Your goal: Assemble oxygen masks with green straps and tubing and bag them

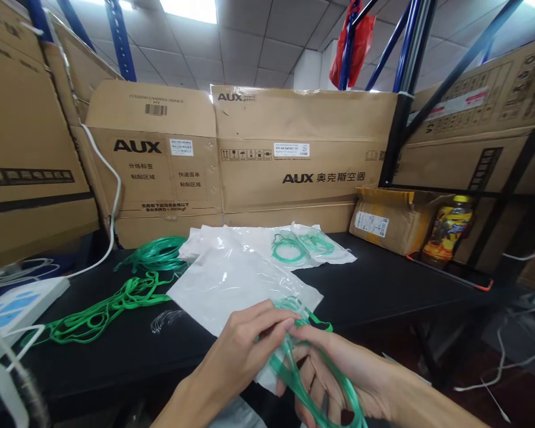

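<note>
Both hands meet at the front edge of the black table, around a looped bundle of clear green tubing [336, 389]. My right hand [334, 356] curls its fingers around the loops from the right. From the left, my left hand [254, 339] pinches the upper part of the bundle with thumb and fingertips. A green elastic strap [320, 322] sticks out beyond the fingertips. What lies under the fingers is partly hidden. Just behind the hands lies a white plastic-fronted pouch [236, 279]. Further back, more pouches hold coiled green tubing [289, 248].
Left on the table are a coil of green tubing [156, 252], a heap of green elastic straps [102, 312], thin clear pieces [164, 321] and a white power strip [22, 306]. Cardboard boxes [294, 137] wall the back. A small open carton [386, 220], drink bottle [448, 232] and phone [463, 273] stand right.
</note>
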Motion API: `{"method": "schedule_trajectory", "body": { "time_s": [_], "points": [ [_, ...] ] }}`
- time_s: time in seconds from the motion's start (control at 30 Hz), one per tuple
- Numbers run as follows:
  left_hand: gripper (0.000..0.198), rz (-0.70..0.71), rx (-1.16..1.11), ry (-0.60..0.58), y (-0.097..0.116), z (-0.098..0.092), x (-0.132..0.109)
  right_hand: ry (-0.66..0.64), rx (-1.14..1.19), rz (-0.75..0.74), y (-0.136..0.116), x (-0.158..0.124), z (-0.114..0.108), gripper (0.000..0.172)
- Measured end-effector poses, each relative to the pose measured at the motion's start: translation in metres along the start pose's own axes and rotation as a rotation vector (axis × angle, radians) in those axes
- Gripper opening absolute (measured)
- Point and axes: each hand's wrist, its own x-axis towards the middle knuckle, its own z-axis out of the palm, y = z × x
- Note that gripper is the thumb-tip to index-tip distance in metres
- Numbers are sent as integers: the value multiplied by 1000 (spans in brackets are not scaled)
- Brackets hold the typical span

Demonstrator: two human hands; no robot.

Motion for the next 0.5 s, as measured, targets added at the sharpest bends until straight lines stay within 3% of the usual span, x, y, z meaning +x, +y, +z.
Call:
{"method": "schedule_trajectory", "body": {
  "time_s": [0.17,0.23,0.3,0.37,0.5],
  "points": [
    [23,24,-69,-63,9,6,0,-121,4,30,-5,10,-13,92],
    [23,-14,-105,-52,11,5,1,-201,44,-6,-5,7,-14,81],
    [23,-57,-123,-32,12,5,1,-252,118,-95,-3,-2,-11,55],
    [21,-84,-106,-13,13,4,1,-182,185,-227,3,-15,-7,32],
    [22,-104,-40,-5,14,5,-1,98,150,-328,18,-45,-2,50]
  ]
}}
